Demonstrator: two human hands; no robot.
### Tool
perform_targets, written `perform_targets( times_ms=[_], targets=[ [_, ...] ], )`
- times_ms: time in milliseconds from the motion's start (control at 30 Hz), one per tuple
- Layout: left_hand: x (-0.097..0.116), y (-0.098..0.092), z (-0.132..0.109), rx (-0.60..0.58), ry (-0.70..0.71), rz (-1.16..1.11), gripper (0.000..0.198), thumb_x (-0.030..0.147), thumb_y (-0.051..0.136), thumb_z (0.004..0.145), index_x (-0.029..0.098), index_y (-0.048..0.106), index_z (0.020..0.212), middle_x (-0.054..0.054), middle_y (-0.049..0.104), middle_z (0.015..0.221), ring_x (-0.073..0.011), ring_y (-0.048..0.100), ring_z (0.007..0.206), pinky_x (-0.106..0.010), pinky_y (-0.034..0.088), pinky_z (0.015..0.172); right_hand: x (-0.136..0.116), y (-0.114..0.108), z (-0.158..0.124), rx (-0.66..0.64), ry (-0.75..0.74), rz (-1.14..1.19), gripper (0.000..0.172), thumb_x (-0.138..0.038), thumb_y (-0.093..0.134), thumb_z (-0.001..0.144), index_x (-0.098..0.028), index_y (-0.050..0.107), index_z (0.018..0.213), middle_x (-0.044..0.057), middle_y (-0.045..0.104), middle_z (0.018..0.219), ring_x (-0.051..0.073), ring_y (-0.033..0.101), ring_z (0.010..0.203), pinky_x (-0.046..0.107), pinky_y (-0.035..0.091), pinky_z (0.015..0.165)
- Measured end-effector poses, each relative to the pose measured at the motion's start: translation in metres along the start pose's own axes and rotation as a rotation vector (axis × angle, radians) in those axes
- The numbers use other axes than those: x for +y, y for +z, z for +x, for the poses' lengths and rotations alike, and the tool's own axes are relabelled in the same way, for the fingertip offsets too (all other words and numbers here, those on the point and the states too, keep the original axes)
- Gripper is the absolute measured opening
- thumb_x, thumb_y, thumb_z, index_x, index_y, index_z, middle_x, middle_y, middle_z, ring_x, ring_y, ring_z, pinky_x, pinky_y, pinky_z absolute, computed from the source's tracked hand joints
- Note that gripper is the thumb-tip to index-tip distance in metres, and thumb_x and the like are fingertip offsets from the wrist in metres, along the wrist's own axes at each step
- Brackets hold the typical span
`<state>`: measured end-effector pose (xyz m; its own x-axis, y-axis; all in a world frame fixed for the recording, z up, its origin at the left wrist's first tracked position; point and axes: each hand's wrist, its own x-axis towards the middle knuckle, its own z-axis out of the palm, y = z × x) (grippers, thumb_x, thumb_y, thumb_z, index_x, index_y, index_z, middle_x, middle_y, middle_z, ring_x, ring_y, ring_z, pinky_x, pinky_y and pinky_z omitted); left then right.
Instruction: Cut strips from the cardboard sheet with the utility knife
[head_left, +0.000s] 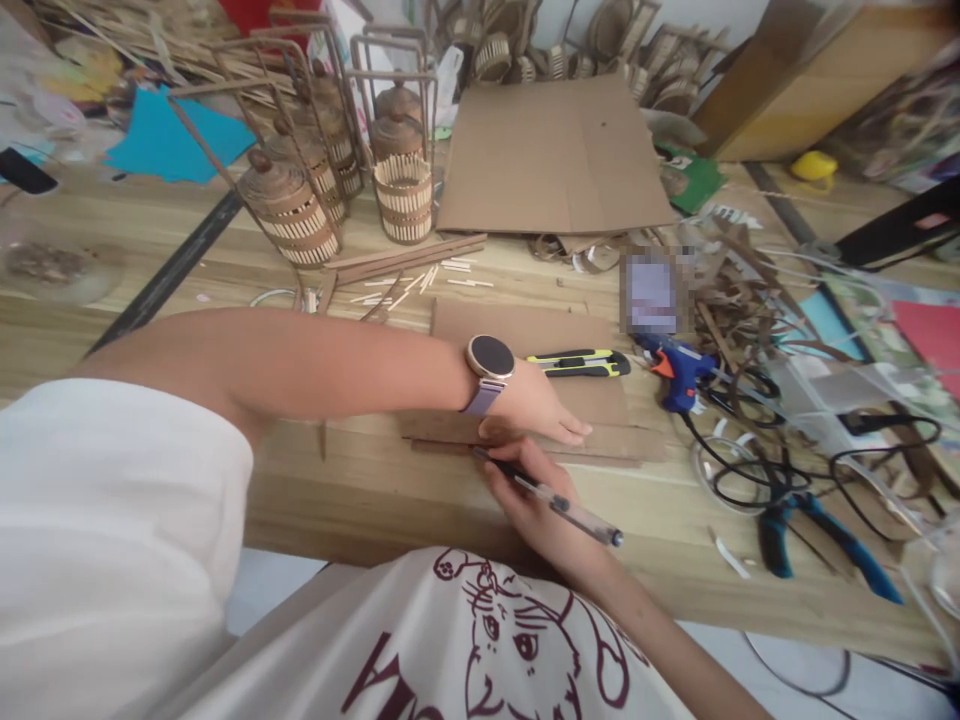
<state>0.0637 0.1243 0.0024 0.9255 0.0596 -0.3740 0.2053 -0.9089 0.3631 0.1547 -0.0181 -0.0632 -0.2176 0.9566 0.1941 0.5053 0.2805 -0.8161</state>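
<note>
My left hand (534,402), with a watch (491,357) on its wrist, lies flat with fingers stretched out on thin brown cardboard strips (615,440). Just below it, my right hand (540,510) grips a clear-barrelled pen (566,508), its tip at the left part of the strips' near edge. Beyond my left hand a yellow-and-black utility knife (589,363) rests on a cardboard sheet (517,318). Part of the strips is hidden beneath my left hand.
Small lidded baskets with tall handles (289,210) stand at the back left, near a large cardboard sheet (555,150). To the right lie a blue glue gun (681,372), tangled cords, blue-handled pliers (847,545) and brown scraps. Short pale sticks (420,285) are scattered behind my left arm.
</note>
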Motion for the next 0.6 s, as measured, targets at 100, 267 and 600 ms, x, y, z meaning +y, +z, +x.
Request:
perform_targets(
  times_ms=[100, 267, 600],
  targets=[
    [-0.002, -0.001, -0.001, -0.048, 0.076, 0.001, 0.110, -0.018, 0.071, 0.041, 0.036, 0.062, 0.136, 0.003, 0.047, 0.157, -0.0234, 0.067, 0.096, -0.027, 0.046, 0.069, 0.013, -0.028, -0.015, 0.079, 0.079, -0.033, 0.007, -0.028, 0.060, 0.091, -0.024, 0.062, 0.086, 0.003, 0.073, 0.082, 0.018, 0.067, 0.071, 0.027, 0.052, 0.064],
    [-0.005, 0.002, 0.000, -0.057, 0.080, 0.064, 0.118, -0.016, 0.074, 0.041, 0.040, 0.055, 0.143, 0.005, 0.040, 0.161, -0.0252, 0.067, 0.098, -0.031, 0.048, 0.069, 0.044, -0.090, -0.042, 0.238, 0.255, -0.245, 0.015, -0.038, 0.062, 0.089, -0.025, 0.065, 0.084, 0.002, 0.070, 0.075, 0.020, 0.064, 0.067, 0.031, 0.050, 0.060],
    [0.001, 0.002, 0.000, -0.101, 0.026, 0.189, 0.118, -0.012, 0.074, 0.043, 0.039, 0.049, 0.146, 0.004, 0.036, 0.163, -0.0276, 0.068, 0.100, -0.034, 0.050, 0.075, 0.048, -0.160, -0.033, 0.468, 0.339, -0.743, 0.022, -0.044, 0.053, 0.088, -0.026, 0.065, 0.096, 0.007, 0.072, 0.087, 0.026, 0.066, 0.070, 0.035, 0.046, 0.062]
  ],
)
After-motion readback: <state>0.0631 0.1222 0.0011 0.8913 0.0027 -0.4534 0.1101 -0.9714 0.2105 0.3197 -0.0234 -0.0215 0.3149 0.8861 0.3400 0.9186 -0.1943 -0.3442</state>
